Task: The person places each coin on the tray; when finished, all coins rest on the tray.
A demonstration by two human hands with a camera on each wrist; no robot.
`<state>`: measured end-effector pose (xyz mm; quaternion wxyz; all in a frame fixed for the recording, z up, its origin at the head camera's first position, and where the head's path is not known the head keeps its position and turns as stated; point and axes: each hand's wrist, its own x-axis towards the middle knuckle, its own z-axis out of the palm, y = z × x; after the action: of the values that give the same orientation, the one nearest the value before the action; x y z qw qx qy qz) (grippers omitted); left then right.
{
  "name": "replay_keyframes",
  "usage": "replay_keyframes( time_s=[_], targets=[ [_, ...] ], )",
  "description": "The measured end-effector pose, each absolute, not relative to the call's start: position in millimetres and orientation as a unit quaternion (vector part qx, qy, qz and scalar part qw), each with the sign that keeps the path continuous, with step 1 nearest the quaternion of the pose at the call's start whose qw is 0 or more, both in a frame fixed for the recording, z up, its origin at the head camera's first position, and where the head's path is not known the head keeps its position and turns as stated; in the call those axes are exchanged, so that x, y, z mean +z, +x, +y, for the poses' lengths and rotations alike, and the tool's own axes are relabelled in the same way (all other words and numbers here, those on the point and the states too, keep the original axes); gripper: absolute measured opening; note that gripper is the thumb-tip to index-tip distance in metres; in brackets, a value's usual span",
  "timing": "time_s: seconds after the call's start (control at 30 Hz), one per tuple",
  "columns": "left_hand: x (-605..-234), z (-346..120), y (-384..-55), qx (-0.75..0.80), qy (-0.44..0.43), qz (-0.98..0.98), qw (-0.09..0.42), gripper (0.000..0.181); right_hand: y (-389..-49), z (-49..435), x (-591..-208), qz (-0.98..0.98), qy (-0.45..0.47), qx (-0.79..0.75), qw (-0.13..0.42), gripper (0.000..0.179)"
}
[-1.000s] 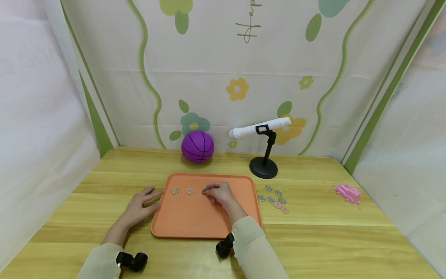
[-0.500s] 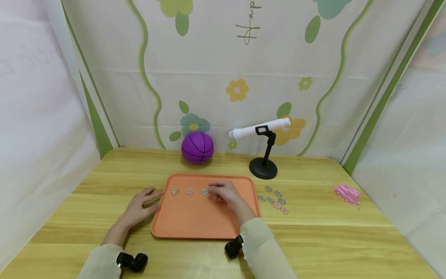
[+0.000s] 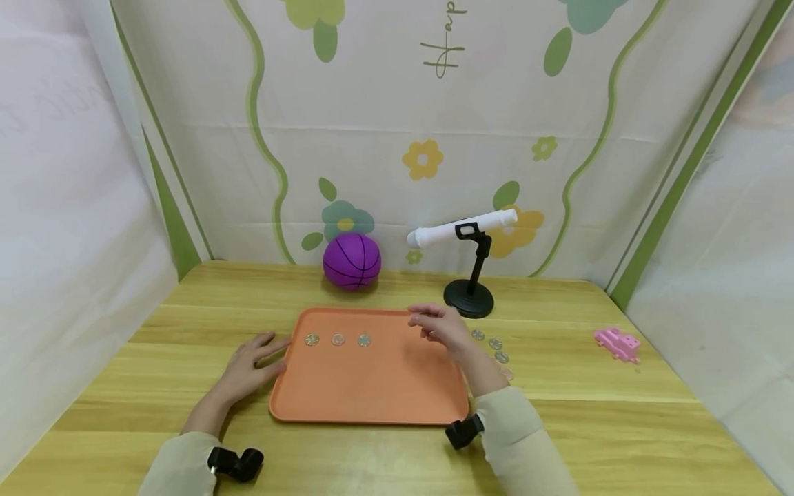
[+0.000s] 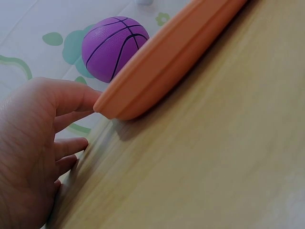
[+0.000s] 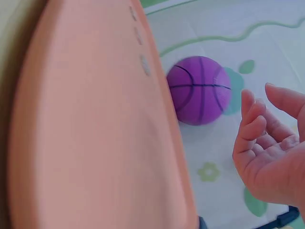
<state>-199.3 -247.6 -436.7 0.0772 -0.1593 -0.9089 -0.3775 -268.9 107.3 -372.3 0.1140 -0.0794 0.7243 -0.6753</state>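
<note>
An orange tray (image 3: pixel 366 386) lies on the table with three coins in a row near its far edge: a left coin (image 3: pixel 311 339), a copper-toned middle coin (image 3: pixel 338 339) and a silvery right coin (image 3: pixel 364 340). My left hand (image 3: pixel 246 368) rests beside the tray, fingertips touching its left rim, as the left wrist view also shows. Above the tray's right side hovers my right hand (image 3: pixel 443 329), fingers loosely bent and holding nothing in the right wrist view. Loose coins (image 3: pixel 495 343) lie on the table right of the tray, some hidden behind the right hand and forearm.
A purple ball (image 3: pixel 351 261) with black basketball lines sits behind the tray. Right of it, a white microphone (image 3: pixel 462 228) is clipped to a black stand (image 3: pixel 469 297). A pink toy (image 3: pixel 618 344) lies at the table's right side. A patterned cloth hangs behind.
My right hand let go of the third coin, leaving it flat on the tray, then lifted and moved right toward the loose coins. The left hand has stayed in place.
</note>
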Motion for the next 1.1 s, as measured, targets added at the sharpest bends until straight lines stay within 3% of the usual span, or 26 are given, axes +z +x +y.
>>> replay_keyframes(
  time_s=[0.37,0.57,0.8,1.1],
  targets=[
    [-435,-247,-199,-0.379,-0.162,-0.908,0.078,0.047,-259,178,-364,0.745,-0.101,-0.654,0.080,0.042],
    [-436,-248,-200,-0.379,-0.161,-0.908,0.075,0.047,-251,211,-371,0.767,-0.078,-0.635,0.057,0.036],
    [-435,-247,-200,-0.384,-0.158,-0.907,0.069,0.046,-243,247,-390,0.795,-0.068,-0.599,0.069,0.048],
    [-433,-247,-199,-0.384,-0.162,-0.906,0.074,0.046,-233,273,-407,0.812,-0.047,-0.578,0.064,0.049]
  ],
)
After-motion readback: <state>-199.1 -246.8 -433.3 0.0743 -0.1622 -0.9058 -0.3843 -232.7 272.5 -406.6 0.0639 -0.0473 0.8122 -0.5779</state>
